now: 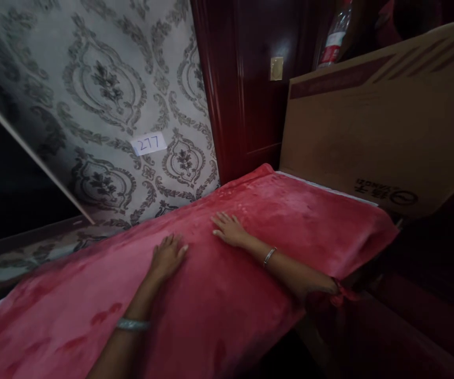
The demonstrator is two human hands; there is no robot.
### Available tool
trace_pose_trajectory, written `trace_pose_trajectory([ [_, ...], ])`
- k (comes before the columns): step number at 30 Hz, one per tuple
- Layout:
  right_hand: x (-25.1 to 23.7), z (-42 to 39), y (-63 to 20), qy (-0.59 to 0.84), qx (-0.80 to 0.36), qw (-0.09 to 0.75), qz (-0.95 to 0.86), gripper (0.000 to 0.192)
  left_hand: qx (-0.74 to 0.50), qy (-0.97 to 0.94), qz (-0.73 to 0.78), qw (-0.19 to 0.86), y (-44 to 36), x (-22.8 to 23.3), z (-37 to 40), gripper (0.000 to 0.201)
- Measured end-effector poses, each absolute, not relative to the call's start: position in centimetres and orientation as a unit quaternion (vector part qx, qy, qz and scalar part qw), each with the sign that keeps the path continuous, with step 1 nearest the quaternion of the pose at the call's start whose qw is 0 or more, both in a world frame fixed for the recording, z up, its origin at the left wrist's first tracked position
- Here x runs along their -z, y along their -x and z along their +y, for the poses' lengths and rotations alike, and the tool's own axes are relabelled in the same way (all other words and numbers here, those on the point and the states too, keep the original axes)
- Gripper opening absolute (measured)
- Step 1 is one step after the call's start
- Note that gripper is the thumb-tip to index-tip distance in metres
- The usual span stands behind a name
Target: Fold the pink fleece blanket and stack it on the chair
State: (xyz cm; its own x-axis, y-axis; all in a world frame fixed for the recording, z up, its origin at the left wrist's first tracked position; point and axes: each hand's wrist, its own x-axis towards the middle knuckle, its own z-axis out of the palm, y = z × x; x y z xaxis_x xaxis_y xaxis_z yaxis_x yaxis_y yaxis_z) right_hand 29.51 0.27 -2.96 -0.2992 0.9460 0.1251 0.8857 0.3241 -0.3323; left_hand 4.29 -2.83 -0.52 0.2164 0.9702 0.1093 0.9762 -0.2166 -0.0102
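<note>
A red plush cloth [203,295] covers a long, flat surface that stretches from the lower left to the right. My left hand [168,257] lies palm down on the cloth, fingers stretched out and pointing away from me. To its right and a little farther off, my right hand [230,229] also rests flat on the cloth with its fingers spread. Neither hand holds anything. A wide silvery bangle [132,324] circles my left forearm, and a thin bracelet [270,256] is on my right wrist. Small dents and darker brushed patches mark the pile.
A large cardboard box [376,121] stands at the cloth's far right end, with a plastic bottle [334,45] behind it. Patterned wallpaper [108,100] bearing a paper label [149,143] and a dark red wooden panel [250,116] border the far side. A dark screen-like panel [9,173] is at left.
</note>
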Motion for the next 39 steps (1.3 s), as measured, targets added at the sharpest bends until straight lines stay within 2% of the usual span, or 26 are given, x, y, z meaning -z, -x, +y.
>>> trace_pose_trajectory([
  [4,3.7,3.6,-32.5,0.598,-0.082,0.108,-0.79,0.056,0.046,0.767,-0.637,0.059,-5.7,2.7,-1.3,0.055],
  [7,4.0,4.8,-38.2,0.662,-0.069,0.101,-0.739,0.054,0.049,0.764,-0.64,0.063,-5.3,3.8,-1.1,0.053],
  [12,5.1,2.4,-51.6,0.806,-0.026,0.102,-0.582,0.059,0.045,0.764,-0.64,0.07,-4.9,4.2,-0.8,0.052],
  [16,5.6,0.3,-57.6,0.91,0.011,0.155,-0.385,0.059,0.036,0.76,-0.644,0.078,-5.1,4.3,-0.7,0.054],
  [18,5.2,0.8,-56.4,0.905,0.037,0.183,-0.382,0.058,0.034,0.759,-0.644,0.082,-5.1,4.4,-0.6,0.054],
  [20,4.6,2.3,-52.5,0.843,0.061,0.199,-0.496,0.056,0.033,0.761,-0.643,0.087,-4.9,4.6,-0.4,0.055],
  [23,4.4,5.3,-44.6,0.723,0.03,0.17,-0.669,0.052,0.035,0.762,-0.64,0.09,-4.4,5.0,0.1,0.057],
  [25,4.5,7.1,-40.6,0.618,-0.017,0.107,-0.778,0.053,0.046,0.764,-0.638,0.086,-3.9,5.5,0.5,0.059],
  [28,4.4,9.5,-39.4,0.581,-0.027,0.077,-0.81,0.052,0.078,0.769,-0.63,0.082,-3.0,6.5,1.1,0.065],
  [33,4.0,11.6,-49.7,0.721,-0.006,0.075,-0.689,0.054,0.147,0.776,-0.61,0.071,-1.5,8.4,1.9,0.069],
  [39,5.8,7.1,-64.3,0.862,0.011,0.071,-0.502,0.058,0.179,0.777,-0.6,0.063,-0.5,9.5,2.4,0.068],
])
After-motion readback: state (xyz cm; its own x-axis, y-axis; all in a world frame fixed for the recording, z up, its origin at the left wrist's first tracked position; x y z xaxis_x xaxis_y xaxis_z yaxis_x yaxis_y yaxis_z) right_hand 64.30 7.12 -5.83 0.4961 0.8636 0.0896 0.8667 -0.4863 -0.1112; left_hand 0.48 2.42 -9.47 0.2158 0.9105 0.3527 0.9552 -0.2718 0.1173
